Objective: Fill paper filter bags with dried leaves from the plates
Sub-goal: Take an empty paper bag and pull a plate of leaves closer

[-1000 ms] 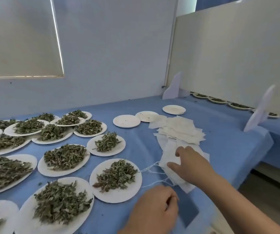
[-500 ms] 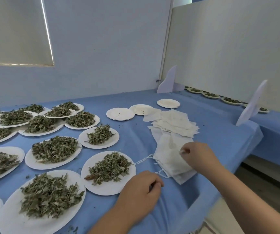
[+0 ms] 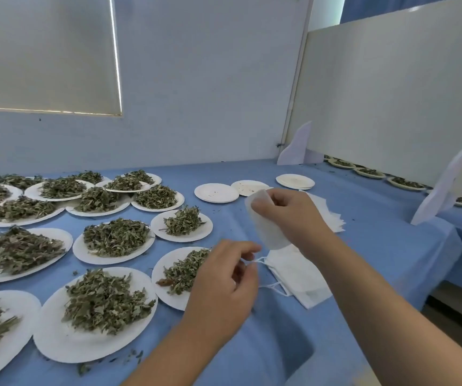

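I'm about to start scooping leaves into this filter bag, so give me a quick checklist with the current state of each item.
1. Filter bag lifted in right hand: ok.
2. Bag mouth open: cannot tell.
3. Drawstring pinched by left hand: ok, though the string seems to lead to the pile of bags, not the held bag.
4. Nearest plate of dried leaves within reach below the left hand: ok.
5. Left hand free to scoop: not ok.
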Tool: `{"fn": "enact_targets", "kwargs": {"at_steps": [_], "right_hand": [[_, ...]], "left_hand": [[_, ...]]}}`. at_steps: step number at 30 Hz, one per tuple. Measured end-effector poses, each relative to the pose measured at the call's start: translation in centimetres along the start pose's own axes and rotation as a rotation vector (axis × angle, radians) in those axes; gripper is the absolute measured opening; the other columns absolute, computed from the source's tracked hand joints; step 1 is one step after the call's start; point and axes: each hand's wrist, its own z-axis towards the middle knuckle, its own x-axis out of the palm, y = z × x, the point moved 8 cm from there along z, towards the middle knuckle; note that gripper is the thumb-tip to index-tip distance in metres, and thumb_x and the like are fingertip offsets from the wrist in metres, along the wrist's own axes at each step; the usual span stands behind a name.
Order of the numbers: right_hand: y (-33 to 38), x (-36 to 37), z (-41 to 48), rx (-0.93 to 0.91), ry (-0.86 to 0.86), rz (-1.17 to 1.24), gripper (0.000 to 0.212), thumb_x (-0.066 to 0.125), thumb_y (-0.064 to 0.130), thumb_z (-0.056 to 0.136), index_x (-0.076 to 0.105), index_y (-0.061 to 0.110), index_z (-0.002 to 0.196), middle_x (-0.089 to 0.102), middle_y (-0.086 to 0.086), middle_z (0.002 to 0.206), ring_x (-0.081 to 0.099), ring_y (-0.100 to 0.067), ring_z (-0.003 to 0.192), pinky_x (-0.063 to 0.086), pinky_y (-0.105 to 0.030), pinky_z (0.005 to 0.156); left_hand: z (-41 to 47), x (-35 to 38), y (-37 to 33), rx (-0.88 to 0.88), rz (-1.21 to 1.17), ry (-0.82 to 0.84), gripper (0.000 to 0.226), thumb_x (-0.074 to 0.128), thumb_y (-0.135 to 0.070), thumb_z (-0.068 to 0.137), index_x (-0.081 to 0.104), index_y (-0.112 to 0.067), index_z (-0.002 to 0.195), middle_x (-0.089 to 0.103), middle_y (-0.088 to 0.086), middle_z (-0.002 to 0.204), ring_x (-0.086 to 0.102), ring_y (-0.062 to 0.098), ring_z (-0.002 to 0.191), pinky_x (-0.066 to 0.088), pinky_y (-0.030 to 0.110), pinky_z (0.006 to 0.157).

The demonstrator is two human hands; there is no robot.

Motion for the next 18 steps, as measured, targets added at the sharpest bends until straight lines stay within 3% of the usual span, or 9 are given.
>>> {"fn": "enact_targets", "kwargs": {"at_steps": [3, 5, 8, 10, 12, 14, 16, 18], "right_hand": [[3.6, 3.7, 0.0, -0.109, 0.095, 0.062, 0.017, 0.058, 0.033, 0.091, 0.072, 0.025, 0.085, 0.067, -0.001, 0.085, 0.054, -0.006, 0.064, 0.046, -0.022, 0.056], [6.2, 6.5, -0.5, -0.188, 0.171, 0.12, 0.021, 0.054, 0.032, 0.095, 0.074, 0.034, 0.086, 0.069, 0.015, 0.079, 0.058, 0.002, 0.065, 0.047, -0.013, 0.055], [10.6, 11.1, -1.7, -0.354, 0.252, 0.123, 0.015, 0.058, 0.031, 0.094, 0.071, 0.031, 0.085, 0.066, 0.009, 0.07, 0.054, 0.0, 0.061, 0.04, -0.01, 0.054], [13.3, 14.0, -2.5, -0.45, 0.27, 0.081, 0.006, 0.065, 0.028, 0.087, 0.064, 0.034, 0.086, 0.063, 0.01, 0.069, 0.052, 0.001, 0.06, 0.04, -0.012, 0.056], [15.7, 16.5, -3.4, -0.542, 0.303, 0.034, 0.023, 0.071, 0.024, 0.083, 0.057, 0.036, 0.097, 0.063, 0.011, 0.072, 0.055, 0.001, 0.066, 0.043, -0.015, 0.06], [18.2, 19.1, -4.7, -0.646, 0.356, -0.027, 0.038, 0.073, 0.024, 0.082, 0.049, 0.036, 0.11, 0.063, 0.011, 0.077, 0.056, -0.003, 0.071, 0.046, -0.02, 0.063], [20.3, 21.1, -5.9, -0.74, 0.383, -0.051, 0.049, 0.073, 0.026, 0.082, 0.044, 0.032, 0.121, 0.062, 0.013, 0.08, 0.057, -0.005, 0.072, 0.049, -0.029, 0.067], [21.9, 22.5, -7.0, -0.804, 0.391, -0.014, 0.054, 0.072, 0.033, 0.082, 0.04, 0.034, 0.126, 0.06, 0.015, 0.08, 0.058, -0.006, 0.074, 0.051, -0.032, 0.068]], "left_hand": [[0.7, -5.0, 0.7, -0.164, -0.113, -0.156, 0.033, 0.06, -0.013, 0.089, 0.06, -0.044, 0.099, 0.059, -0.016, 0.098, 0.06, 0.004, 0.079, 0.044, 0.013, 0.064], [0.6, -8.7, 1.0, -0.21, -0.094, -0.238, 0.034, 0.063, -0.018, 0.088, 0.056, -0.049, 0.101, 0.061, -0.01, 0.101, 0.061, 0.002, 0.078, 0.044, 0.012, 0.063], [0.3, -14.4, 0.8, -0.206, 0.019, -0.288, 0.045, 0.064, -0.022, 0.088, 0.049, -0.057, 0.112, 0.064, -0.009, 0.101, 0.062, 0.0, 0.073, 0.046, 0.016, 0.062], [0.0, -17.6, -0.2, -0.139, 0.178, -0.261, 0.063, 0.063, -0.017, 0.089, 0.04, -0.066, 0.122, 0.06, -0.014, 0.113, 0.062, -0.003, 0.085, 0.046, 0.01, 0.065], [-0.6, -19.8, -1.3, -0.058, 0.413, -0.206, 0.079, 0.063, -0.009, 0.088, 0.027, -0.064, 0.133, 0.051, -0.028, 0.121, 0.056, -0.009, 0.099, 0.04, 0.001, 0.075], [-1.6, -21.9, -1.8, -0.032, 0.601, -0.163, 0.087, 0.063, -0.007, 0.085, 0.018, -0.055, 0.142, 0.047, -0.035, 0.11, 0.05, -0.015, 0.097, 0.034, -0.003, 0.076], [-2.8, -24.1, -2.0, -0.055, 0.7, -0.183, 0.089, 0.063, -0.008, 0.086, 0.013, -0.053, 0.145, 0.05, -0.032, 0.1, 0.05, -0.014, 0.092, 0.034, -0.003, 0.075], [-3.8, -26.2, -2.7, -0.035, 0.805, -0.234, 0.08, 0.064, -0.005, 0.086, 0.026, -0.042, 0.147, 0.056, -0.022, 0.093, 0.052, -0.004, 0.087, 0.036, 0.0, 0.076]]}}
